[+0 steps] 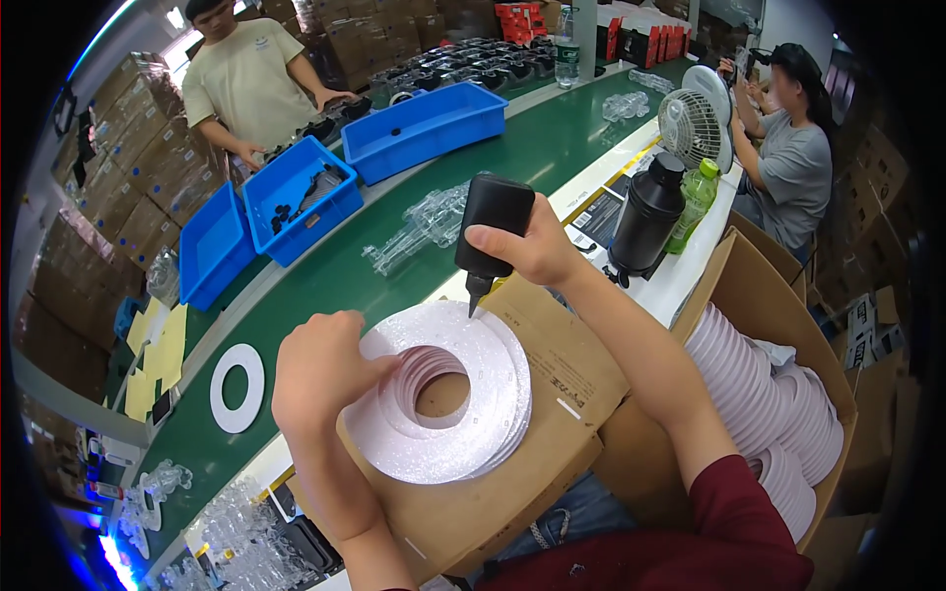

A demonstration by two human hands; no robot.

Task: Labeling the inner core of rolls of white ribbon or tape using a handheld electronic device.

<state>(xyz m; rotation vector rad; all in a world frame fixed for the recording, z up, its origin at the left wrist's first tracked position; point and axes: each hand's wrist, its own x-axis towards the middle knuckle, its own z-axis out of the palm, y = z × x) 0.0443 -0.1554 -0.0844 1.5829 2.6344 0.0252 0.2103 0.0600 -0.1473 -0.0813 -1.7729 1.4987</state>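
My right hand point(540, 244) grips a black squeeze bottle point(493, 219), turned upside down. Its narrow nozzle points down at the far edge of the top white ring point(443, 325), touching or just above it. That flat, speckled ring lies on a stack of similar rings point(517, 433), slightly fanned out, on a cardboard box in front of me. At the stack's left edge my left hand point(320, 374) is closed on the rings, thumb lying over the top toward the centre hole; its other fingers are mostly hidden.
One loose ring point(237, 388) lies on the green conveyor belt point(325, 295), near clear plastic pieces point(424, 229). Blue bins point(424, 133) line the far side, where a person works. At right stand a black bottle point(647, 212), a fan point(693, 123) and a carton of rings point(759, 394).
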